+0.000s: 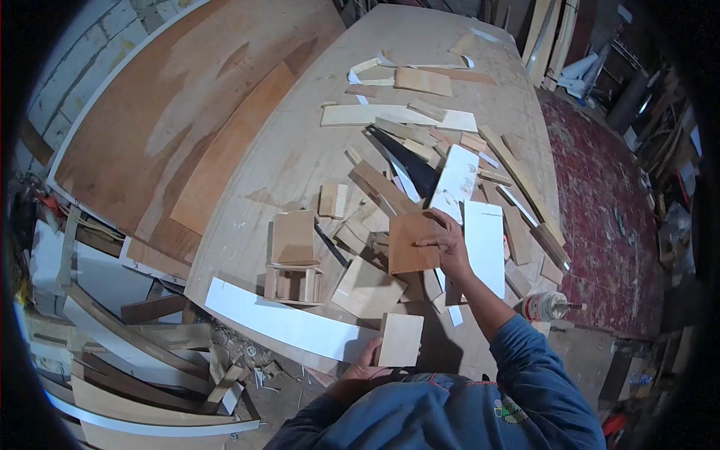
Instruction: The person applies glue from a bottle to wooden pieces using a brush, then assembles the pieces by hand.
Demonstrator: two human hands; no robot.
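Note:
My right hand [448, 244] grips a square brown wooden panel [409, 251] by its right edge, above the pile of offcuts. Close to my body, my left hand [365, 355] is closed around a pale wooden block [401, 341], whose broad face points up. To the left on the table stands a small open wooden box [295, 285] with a divider inside. Behind that box is a square piece of wood [294, 236]. A long white strip [277, 315] lies along the near table edge, partly under my left hand.
Mixed wood scraps [367, 225], white boards [484, 244] and a black strip [409, 161] cover the middle of the table [247, 180]. A glue-like container [544, 306] stands at the right edge. Large brown sheets [165, 112] lean at left; more offcuts [135, 375] lie below them.

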